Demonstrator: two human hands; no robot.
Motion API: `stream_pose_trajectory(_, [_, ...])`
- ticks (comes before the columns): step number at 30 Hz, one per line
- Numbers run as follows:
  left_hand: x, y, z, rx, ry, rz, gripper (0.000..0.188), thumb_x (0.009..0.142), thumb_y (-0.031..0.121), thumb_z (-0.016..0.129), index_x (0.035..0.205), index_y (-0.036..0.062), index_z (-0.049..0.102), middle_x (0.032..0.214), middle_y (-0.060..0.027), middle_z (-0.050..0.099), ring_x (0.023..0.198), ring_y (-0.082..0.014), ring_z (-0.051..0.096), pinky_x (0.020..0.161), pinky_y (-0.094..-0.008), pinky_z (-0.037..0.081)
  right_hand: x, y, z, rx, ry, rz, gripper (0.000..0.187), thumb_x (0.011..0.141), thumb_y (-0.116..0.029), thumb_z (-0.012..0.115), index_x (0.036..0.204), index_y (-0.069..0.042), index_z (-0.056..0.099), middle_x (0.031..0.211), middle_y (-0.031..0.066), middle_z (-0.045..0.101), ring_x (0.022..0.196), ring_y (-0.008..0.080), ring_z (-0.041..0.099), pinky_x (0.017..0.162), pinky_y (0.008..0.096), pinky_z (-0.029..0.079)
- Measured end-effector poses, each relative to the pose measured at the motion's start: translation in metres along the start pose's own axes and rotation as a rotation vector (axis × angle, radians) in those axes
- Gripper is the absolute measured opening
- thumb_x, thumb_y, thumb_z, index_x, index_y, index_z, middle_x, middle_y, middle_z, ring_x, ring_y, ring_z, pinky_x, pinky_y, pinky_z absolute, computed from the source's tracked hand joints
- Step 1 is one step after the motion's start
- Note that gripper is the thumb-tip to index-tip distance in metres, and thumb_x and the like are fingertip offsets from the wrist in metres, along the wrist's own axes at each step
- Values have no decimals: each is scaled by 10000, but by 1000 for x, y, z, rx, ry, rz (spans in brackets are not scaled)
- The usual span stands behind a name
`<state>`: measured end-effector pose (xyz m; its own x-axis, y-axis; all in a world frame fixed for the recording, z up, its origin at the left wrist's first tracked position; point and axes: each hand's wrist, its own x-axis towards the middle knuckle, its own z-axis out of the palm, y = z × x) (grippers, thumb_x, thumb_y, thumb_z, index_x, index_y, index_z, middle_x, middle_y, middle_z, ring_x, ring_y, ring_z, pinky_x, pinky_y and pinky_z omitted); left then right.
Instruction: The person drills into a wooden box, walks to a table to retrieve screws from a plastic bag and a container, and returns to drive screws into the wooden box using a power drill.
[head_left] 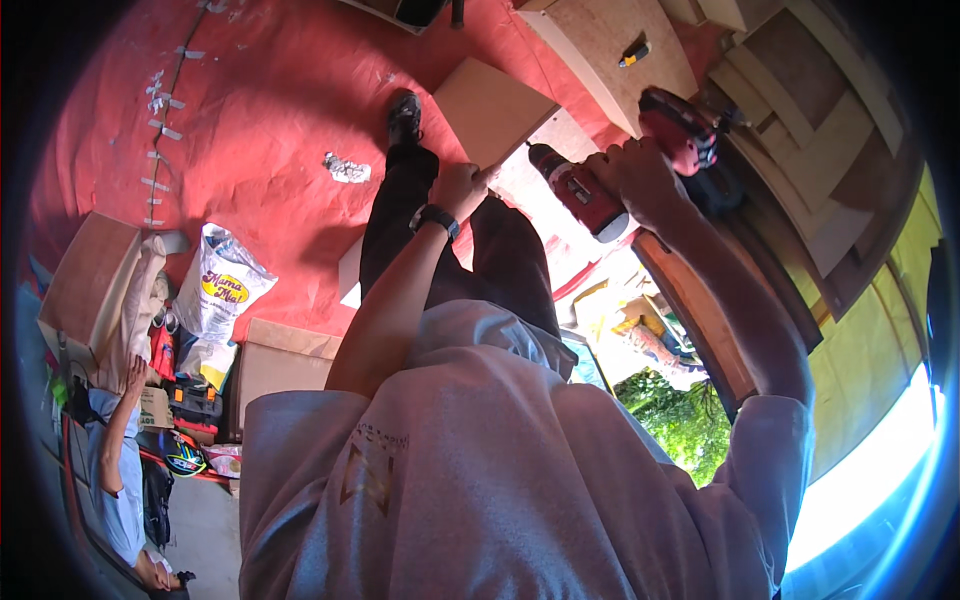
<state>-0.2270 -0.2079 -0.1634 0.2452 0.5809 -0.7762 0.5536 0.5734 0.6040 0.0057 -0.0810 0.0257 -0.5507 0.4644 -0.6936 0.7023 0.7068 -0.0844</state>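
Observation:
My right hand (pixel 640 178) is wrapped round the grip of a red and black cordless drill (pixel 590 205). The drill's chuck and bit point up and left, toward a brown wooden box (pixel 495 108) whose pale side is brightly lit. My left hand (pixel 462 190), with a dark watch on the wrist, grips the box's near corner; its fingertips are partly hidden. A narrow gap separates the bit's tip from the box's edge.
A yellow and black utility knife (pixel 634 54) lies on a wooden panel (pixel 590 50) beyond. Stacked boards (pixel 800 130) stand at right. On the red floor sheet are crumpled scrap (pixel 347 168) and a white sack (pixel 220 285). Another person's arm (pixel 118 430) reaches in at far left.

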Motion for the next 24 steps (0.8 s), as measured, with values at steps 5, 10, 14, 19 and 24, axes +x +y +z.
stream_pose_trajectory(5, [-6, 7, -3, -26, 10, 4, 642, 943, 623, 544, 816, 12, 696, 712, -203, 671, 712, -387, 689, 633, -478, 515, 8, -1, -11, -24, -40, -29, 141, 804, -152, 678, 943, -154, 655, 771, 70, 680, 769, 238, 702, 714, 407, 505])
stream_pose_trajectory(10, [-11, 11, -9, -54, -6, -29, 707, 941, 668, 508, 766, 0, 655, 717, -234, 656, 732, -428, 675, 643, -495, 513, -25, -16, 14, 488, 272, 194, 246, 771, -212, 731, 974, -106, 640, 829, 127, 709, 780, 371, 707, 694, 480, 557])
stream_pose_trajectory(14, [-9, 17, -4, -36, 3, -14, 692, 950, 654, 508, 789, -1, 664, 707, -232, 652, 733, -413, 680, 640, -492, 505, -56, -35, 83, 929, 148, 553, 500, 762, -259, 806, 1199, -75, 651, 997, 201, 709, 950, 398, 683, 777, 476, 549])
stream_pose_trajectory(19, [-7, 8, -1, -108, -16, -18, 669, 955, 630, 523, 817, -8, 666, 711, -230, 649, 735, -394, 687, 643, -491, 493, -43, -89, 74, 1368, 200, 720, 393, 820, -266, 804, 1084, -20, 648, 926, 94, 694, 763, 183, 670, 714, 374, 540])
stream_pose_trajectory(24, [-8, 13, -5, -68, -42, -89, 605, 961, 579, 552, 816, 1, 659, 726, -220, 653, 756, -391, 684, 661, -483, 492, -39, -95, 48, 1219, 170, 787, 354, 814, -202, 775, 1097, -58, 618, 876, 128, 688, 799, 270, 694, 698, 402, 536])
